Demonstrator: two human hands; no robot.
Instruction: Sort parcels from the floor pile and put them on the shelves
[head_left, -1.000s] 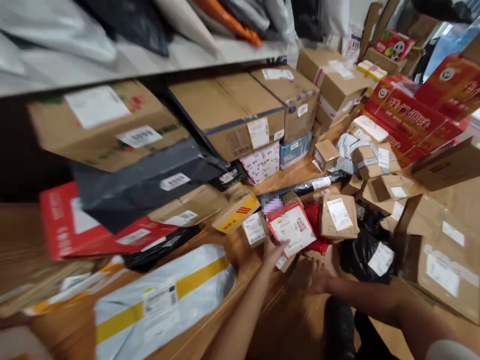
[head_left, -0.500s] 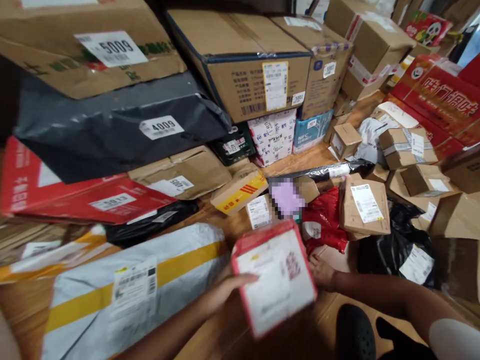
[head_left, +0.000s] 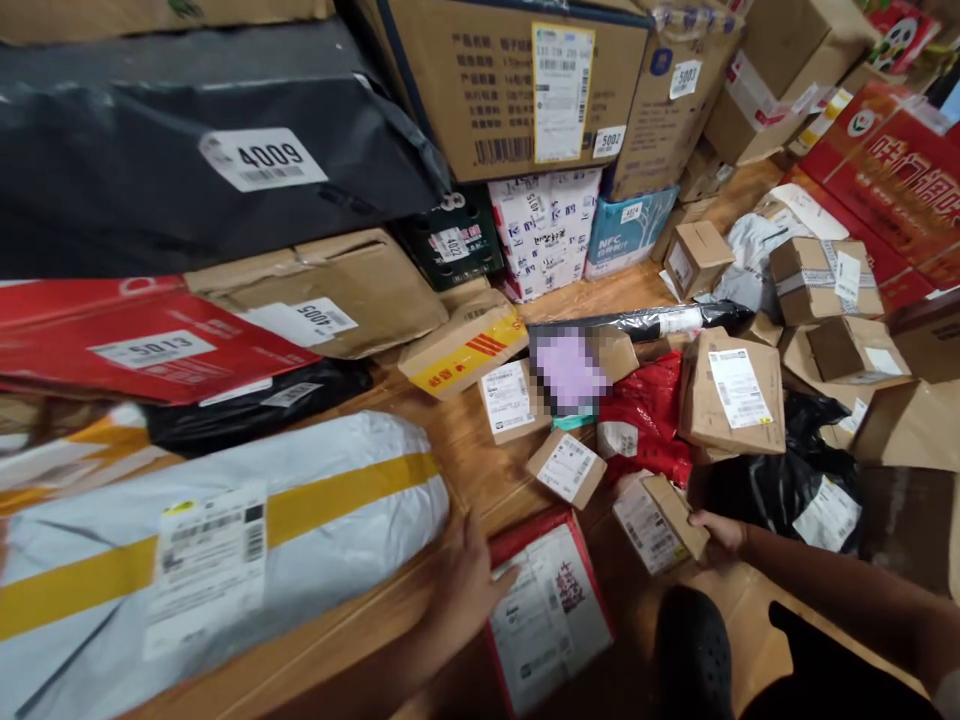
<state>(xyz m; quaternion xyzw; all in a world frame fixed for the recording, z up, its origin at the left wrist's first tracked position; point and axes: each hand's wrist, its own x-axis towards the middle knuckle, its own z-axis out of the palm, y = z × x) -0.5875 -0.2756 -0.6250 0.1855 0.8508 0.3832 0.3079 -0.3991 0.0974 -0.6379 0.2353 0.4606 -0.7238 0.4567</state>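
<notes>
Nearest, a black shoe rests on the wooden floor. Just left of it lies the red-edged flat parcel, label up; the left hand lies on its left edge, fingers pressed together. Right of that parcel, the right hand pinches a small brown box in its fingers. Left of the parcel lies a grey bag with a yellow stripe. Beyond it, small labelled boxes, a red bag and a black bag litter the floor, with big stacked cartons behind.
</notes>
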